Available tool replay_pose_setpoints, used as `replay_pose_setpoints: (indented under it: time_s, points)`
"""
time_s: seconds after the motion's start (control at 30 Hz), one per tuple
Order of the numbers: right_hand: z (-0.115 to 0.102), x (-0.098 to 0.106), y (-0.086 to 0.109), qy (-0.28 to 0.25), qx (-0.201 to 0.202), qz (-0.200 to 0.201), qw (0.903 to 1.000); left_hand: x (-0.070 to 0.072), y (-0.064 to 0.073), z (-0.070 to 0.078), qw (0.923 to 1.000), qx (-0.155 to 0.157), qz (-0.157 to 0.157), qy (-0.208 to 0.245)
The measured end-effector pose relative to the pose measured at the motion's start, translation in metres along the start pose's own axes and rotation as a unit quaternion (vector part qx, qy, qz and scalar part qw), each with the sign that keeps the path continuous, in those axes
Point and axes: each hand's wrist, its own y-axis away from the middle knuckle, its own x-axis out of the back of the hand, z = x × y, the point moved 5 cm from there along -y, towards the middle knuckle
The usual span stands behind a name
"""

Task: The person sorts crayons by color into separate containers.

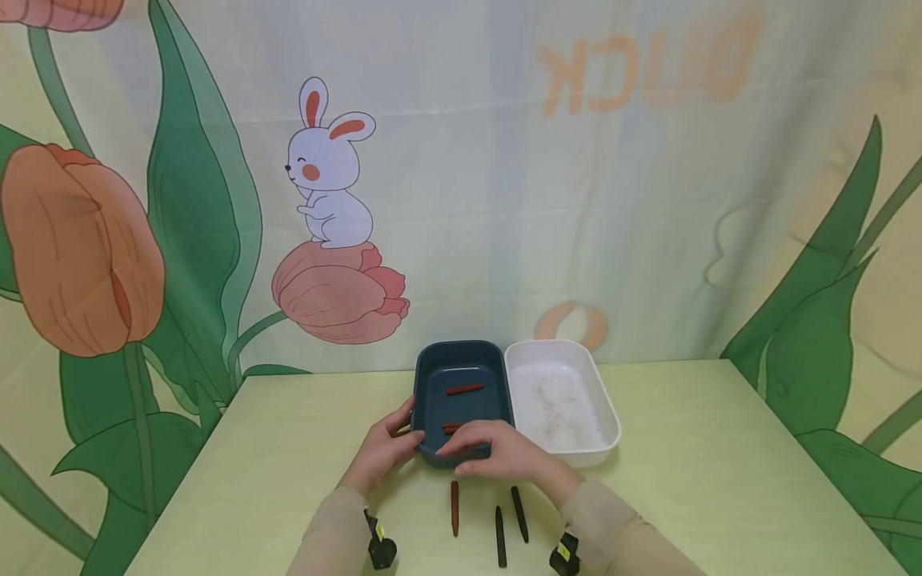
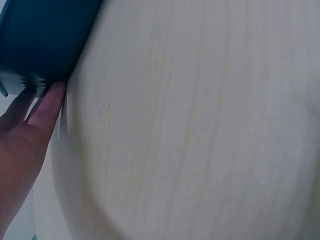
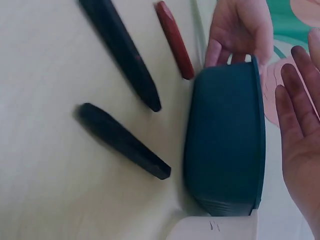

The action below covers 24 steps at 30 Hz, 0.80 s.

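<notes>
My left hand [image 1: 385, 448] rests against the left side of a dark blue tray [image 1: 461, 348], its thumb by the near corner. In the left wrist view, straight fingers [image 2: 51, 105] touch the tray's lower outer edge. My right hand [image 1: 504, 452] is over the tray's near rim with nothing between its parted fingers; dark smudges mark the fingertips [image 3: 292, 72]. One red-brown crayon [image 1: 464, 390] lies inside the tray, and more red-brown crayon [image 1: 451, 428] shows nearer, partly hidden by the right hand. On the table in front lie a red-brown crayon [image 1: 454, 509] and two black crayons [image 1: 501, 536].
A white tray [image 1: 608, 416] stands right beside the blue one, with reddish specks on its floor. Both trays sit near the far edge of the pale table [image 1: 691, 480]. Behind hangs a printed curtain [image 1: 475, 200] with a rabbit and tulips.
</notes>
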Motion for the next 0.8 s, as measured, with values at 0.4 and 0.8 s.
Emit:
replay_pose_setpoints:
  time_s: [0.4, 0.8]
  points:
    - [-0.007, -0.022, 0.009, 0.018, 0.037, -0.083, 0.9957, 0.001, -0.001, -0.002, 0.9998, 0.005, 0.008, -0.020]
    - [0.006, -0.038, 0.013, 0.016, 0.064, -0.120, 0.9906, 0.001, -0.001, -0.001, 0.9998, 0.009, 0.003, -0.015]
